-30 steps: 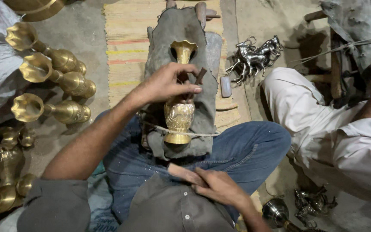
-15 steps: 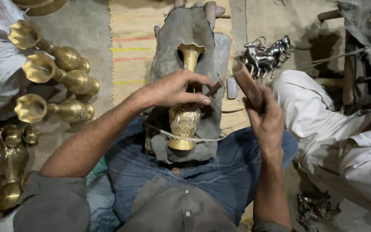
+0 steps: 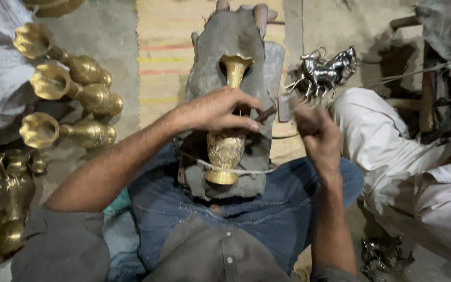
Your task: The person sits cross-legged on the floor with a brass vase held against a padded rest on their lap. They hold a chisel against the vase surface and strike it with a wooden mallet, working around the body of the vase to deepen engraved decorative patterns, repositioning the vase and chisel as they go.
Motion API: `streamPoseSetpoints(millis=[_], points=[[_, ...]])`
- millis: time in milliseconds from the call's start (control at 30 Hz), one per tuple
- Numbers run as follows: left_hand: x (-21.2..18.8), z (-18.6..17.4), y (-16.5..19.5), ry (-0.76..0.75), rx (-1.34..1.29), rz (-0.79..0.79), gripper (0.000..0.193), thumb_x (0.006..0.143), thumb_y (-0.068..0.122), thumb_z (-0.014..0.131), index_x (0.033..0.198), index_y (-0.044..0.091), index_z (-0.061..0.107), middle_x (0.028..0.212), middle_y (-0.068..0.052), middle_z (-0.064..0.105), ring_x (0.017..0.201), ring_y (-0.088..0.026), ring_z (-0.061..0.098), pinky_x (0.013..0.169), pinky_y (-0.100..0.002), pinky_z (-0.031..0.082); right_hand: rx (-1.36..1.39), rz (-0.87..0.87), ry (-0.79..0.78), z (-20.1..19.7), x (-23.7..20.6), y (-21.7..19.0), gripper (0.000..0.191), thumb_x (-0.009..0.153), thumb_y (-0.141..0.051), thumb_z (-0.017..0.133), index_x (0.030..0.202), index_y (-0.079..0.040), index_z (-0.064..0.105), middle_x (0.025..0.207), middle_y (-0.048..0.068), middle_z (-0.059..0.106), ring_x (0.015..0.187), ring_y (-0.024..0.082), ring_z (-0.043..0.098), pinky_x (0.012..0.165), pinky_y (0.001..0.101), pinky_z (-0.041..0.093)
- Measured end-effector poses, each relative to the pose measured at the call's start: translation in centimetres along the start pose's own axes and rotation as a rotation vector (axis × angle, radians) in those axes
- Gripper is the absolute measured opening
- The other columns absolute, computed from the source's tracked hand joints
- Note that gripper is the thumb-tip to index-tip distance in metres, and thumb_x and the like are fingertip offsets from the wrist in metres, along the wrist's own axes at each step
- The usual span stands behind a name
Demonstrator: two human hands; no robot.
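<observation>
The brass vase (image 3: pixel 226 146) lay on the padded block (image 3: pixel 230 104) across the lap, long axis pointing away. The left hand (image 3: pixel 217 109) pinched a chisel (image 3: pixel 263 114) against it. The right hand (image 3: pixel 317 136), closed around a hammer (image 3: pixel 284 107), was just right.

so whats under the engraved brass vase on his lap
A grey padded block lies under the engraved brass vase, with a cord across its foot. The left hand covers the vase's middle.

Vase (image 3: pixel 227 141) lies on pad (image 3: pixel 220 57) at frame centre, across the lap. Three vases (image 3: pixel 63 99) lie at left. Horse figurines (image 3: pixel 323 70) upper right.
</observation>
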State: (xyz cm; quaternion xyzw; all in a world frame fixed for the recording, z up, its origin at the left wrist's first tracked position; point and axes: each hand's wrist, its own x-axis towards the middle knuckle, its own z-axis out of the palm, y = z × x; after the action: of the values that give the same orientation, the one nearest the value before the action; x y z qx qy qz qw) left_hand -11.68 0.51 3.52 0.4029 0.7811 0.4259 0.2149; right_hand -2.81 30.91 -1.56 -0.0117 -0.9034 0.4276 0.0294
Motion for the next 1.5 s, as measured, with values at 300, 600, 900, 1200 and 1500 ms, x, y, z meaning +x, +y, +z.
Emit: streamPoseSetpoints(millis=[300, 600, 900, 1200, 1500], points=[[0.1, 0.3, -0.5, -0.022, -0.082, -0.045, 0.044, 0.087, 0.042, 0.076, 0.122, 0.017, 0.074, 0.081, -0.003, 0.073, 0.073, -0.016, 0.066, 0.064, -0.037, 0.053, 0.179, -0.143, 0.016, 0.2, 0.4, -0.7, 0.031, 0.094, 0.002, 0.072, 0.123, 0.000, 0.061, 0.102, 0.013, 0.070, 0.093, 0.020, 0.068, 0.083, 0.0339, 0.054], [-1.0, -0.2, -0.2, 0.035, -0.157, 0.071, 0.042, 0.091, 0.042, 0.076, 0.122, 0.013, 0.073, 0.088, -0.002, 0.075, 0.080, -0.012, 0.068, 0.072, -0.034, 0.055, -0.029, -0.130, -0.053, -0.1, 0.8, 0.3, 0.024, 0.091, 0.001, 0.074, 0.112, -0.001, 0.064, 0.102, 0.012, 0.074, 0.091, 0.020, 0.072, 0.082, 0.0335, 0.058], [-1.6, -0.4, 0.0, 0.045, -0.163, -0.007, 0.043, 0.089, 0.042, 0.077, 0.121, 0.013, 0.073, 0.092, -0.004, 0.077, 0.084, -0.012, 0.070, 0.076, -0.034, 0.057, -0.069, -0.124, -0.003, -0.4, 1.0, -1.7, 0.035, 0.090, -0.006, 0.078, 0.119, 0.004, 0.061, 0.095, 0.019, 0.071, 0.080, 0.026, 0.068, 0.066, 0.0387, 0.054], [-1.8, -0.3, -0.7, 0.046, -0.182, -0.022, 0.045, 0.089, 0.043, 0.075, 0.122, 0.012, 0.072, 0.094, -0.005, 0.078, 0.081, -0.014, 0.074, 0.071, -0.033, 0.060, -0.077, -0.105, -0.050, -0.7, 1.1, -3.2, 0.021, 0.091, -0.010, 0.080, 0.106, -0.007, 0.065, 0.090, 0.012, 0.074, 0.081, 0.026, 0.071, 0.075, 0.0419, 0.055], [-2.5, 0.1, -1.7, 0.114, -0.218, -0.017, 0.040, 0.091, 0.041, 0.075, 0.117, 0.011, 0.073, 0.090, -0.004, 0.077, 0.076, -0.013, 0.070, 0.067, -0.032, 0.055, -0.415, -0.263, -0.237, 1.7, 0.0, -4.1, 0.047, 0.075, -0.007, 0.081, 0.118, -0.004, 0.063, 0.095, 0.022, 0.070, 0.091, 0.044, 0.067, 0.073, 0.0501, 0.051]])
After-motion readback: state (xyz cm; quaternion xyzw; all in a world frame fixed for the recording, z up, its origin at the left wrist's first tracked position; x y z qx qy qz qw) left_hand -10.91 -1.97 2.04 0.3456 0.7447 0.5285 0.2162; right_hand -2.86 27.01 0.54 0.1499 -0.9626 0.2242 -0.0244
